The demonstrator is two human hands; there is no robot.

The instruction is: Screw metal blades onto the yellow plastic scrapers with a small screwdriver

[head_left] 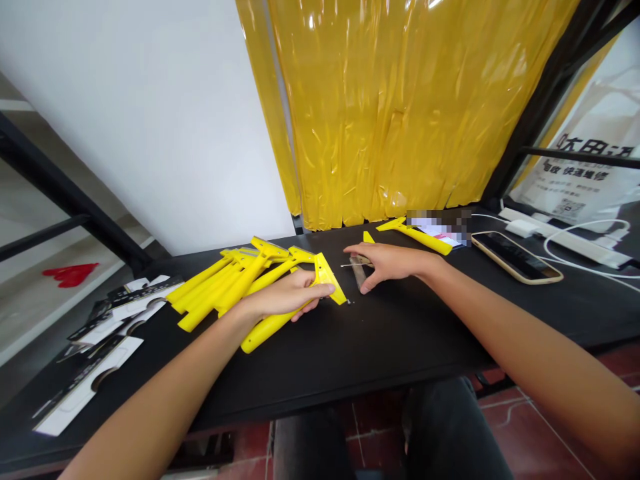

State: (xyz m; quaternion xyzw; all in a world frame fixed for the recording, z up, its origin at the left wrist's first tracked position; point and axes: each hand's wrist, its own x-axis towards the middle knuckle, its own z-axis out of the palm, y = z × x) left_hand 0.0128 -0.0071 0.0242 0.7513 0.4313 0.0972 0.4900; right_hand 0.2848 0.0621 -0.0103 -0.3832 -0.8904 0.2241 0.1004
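Observation:
My left hand (293,293) is closed around a yellow plastic scraper (275,327), its wide angled head tilted up beyond my thumb. Beside that hand lies a pile of similar yellow scrapers (235,280) with metal strips on some heads. My right hand (387,263), a short way off, pinches a flat greyish plate (359,275) between thumb and fingertips. A thin metal rod (350,266) sticks out from the same hand; its other end is hidden. Just behind those fingers shows a yellow tip (369,237), mostly covered.
Printed cardboard sleeves (95,380) lie at the left of the black table (320,373). One more yellow scraper (420,237) rests at the back right, near a phone (517,257), white cables and a power strip (565,237). Yellow plastic strips (390,120) hang behind the table.

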